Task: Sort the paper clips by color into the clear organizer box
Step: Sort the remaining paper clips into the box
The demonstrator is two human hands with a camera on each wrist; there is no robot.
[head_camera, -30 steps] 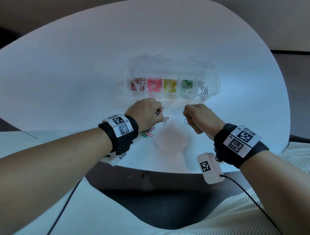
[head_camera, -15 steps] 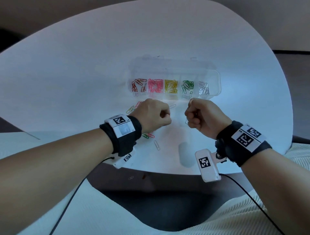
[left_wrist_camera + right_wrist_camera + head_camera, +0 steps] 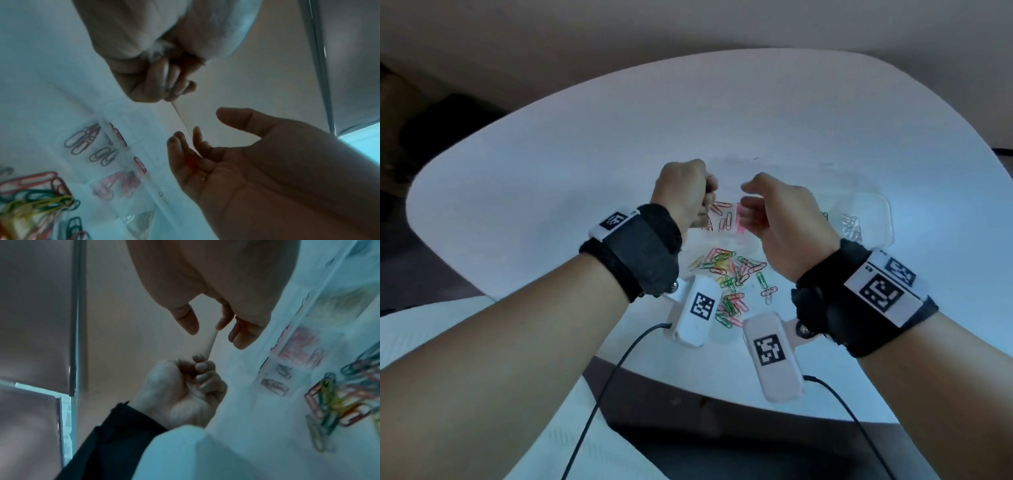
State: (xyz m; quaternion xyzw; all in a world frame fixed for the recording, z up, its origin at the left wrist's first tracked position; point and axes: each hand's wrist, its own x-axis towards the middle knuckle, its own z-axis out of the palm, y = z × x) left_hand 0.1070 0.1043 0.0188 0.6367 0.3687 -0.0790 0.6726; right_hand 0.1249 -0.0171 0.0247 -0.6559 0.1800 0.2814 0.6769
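Curled into a fist, the left hand is hovering above the red end of the clear organizer box; whether its grip is holding a clip cannot be told. Beside it the right hand is hanging with fingers loosely spread, something red lying on them. Unsorted paper clips are lying on the white counter just nearer than the box

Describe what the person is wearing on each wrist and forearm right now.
The forearms are bare. Each wrist carries a black fabric wristband, left and right, topped by a white tag printed with black square code markers. A white rectangular camera module, left and right, hangs under each wrist, trailing a thin black cable.
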